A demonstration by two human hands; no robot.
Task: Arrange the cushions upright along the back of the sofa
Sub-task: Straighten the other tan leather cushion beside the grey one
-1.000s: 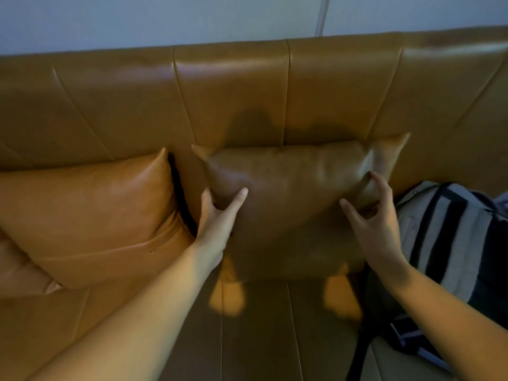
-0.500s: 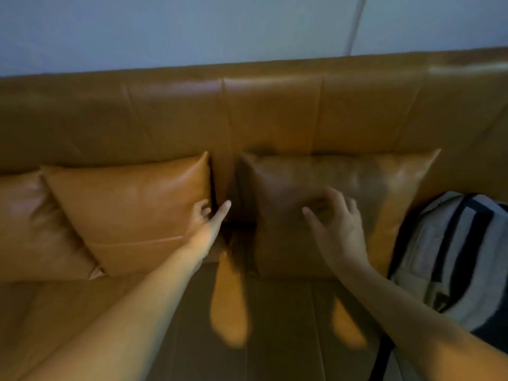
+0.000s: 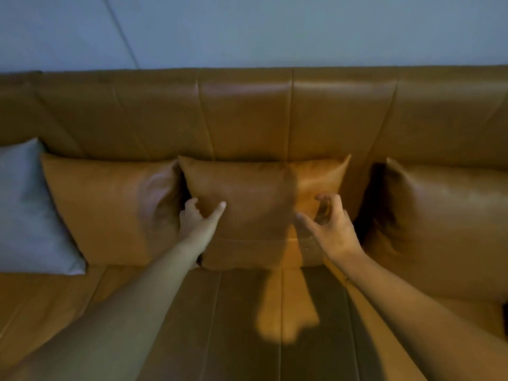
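Dim, warm light. Glare band on the sofa back [image 3: 244, 97] at 12 o'clock. Lit patch on the seat [image 3: 288, 314] toward 6 o'clock, dark arm shadows on both sides of it. Soft motion blur overall; right hand [image 3: 330, 229] smeared. Wide-angle bowing at 3 and 9 o'clock edges.

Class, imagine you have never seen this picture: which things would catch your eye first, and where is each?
First, the two bare arms reaching in, the left hand at the left edge of the middle tan cushion and the right hand before its right side. Next, the row of cushions upright against the sofa back. The grey cushion at far left stands out.
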